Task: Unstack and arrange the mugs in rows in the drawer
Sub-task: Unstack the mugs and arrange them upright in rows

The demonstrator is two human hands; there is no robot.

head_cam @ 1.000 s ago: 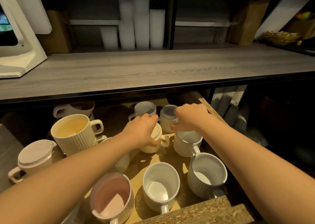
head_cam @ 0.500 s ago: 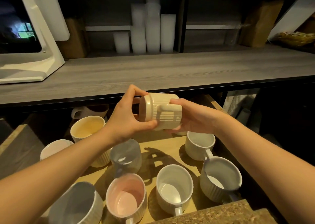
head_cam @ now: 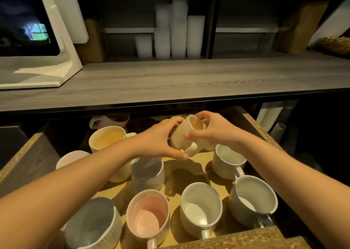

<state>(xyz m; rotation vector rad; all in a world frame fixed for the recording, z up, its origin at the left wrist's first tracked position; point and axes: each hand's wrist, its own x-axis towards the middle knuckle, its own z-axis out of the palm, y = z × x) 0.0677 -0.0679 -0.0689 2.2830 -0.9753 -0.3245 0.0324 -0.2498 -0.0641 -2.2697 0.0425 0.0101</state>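
Mugs crowd the open drawer [head_cam: 253,124], and one of them, a cream ribbed mug [head_cam: 184,135], is clear of its floor, held between both hands over the far middle, just below the edge of the grey counter [head_cam: 170,82]. The left hand [head_cam: 158,141] wraps the mug's left side, its fingers curled over the far rim and its thumb hooked under the base beside the handle. The right hand [head_cam: 219,133] clamps the other side, thumb laid across the ribs and fingers bent round the far wall. The mug is tilted, mouth turned up and away to the right, handle hanging toward the near side. That two-handed hold looks meant for turning it level so that it can go down mouth up like its neighbours. Directly beneath lies a bare patch of drawer floor, between a blue-grey mug [head_cam: 146,171] on the left and a white mug [head_cam: 228,159] on the right, which seems the likely landing place. Along the near edge a pink mug [head_cam: 148,212], a second white mug [head_cam: 200,205] and a grey mug [head_cam: 253,203] stand side by side, mouths up, already reading as a row. Far left stands a tall yellow-lined mug [head_cam: 108,139]; the left forearm crosses its lower part, so whether it sits in another mug cannot be told.
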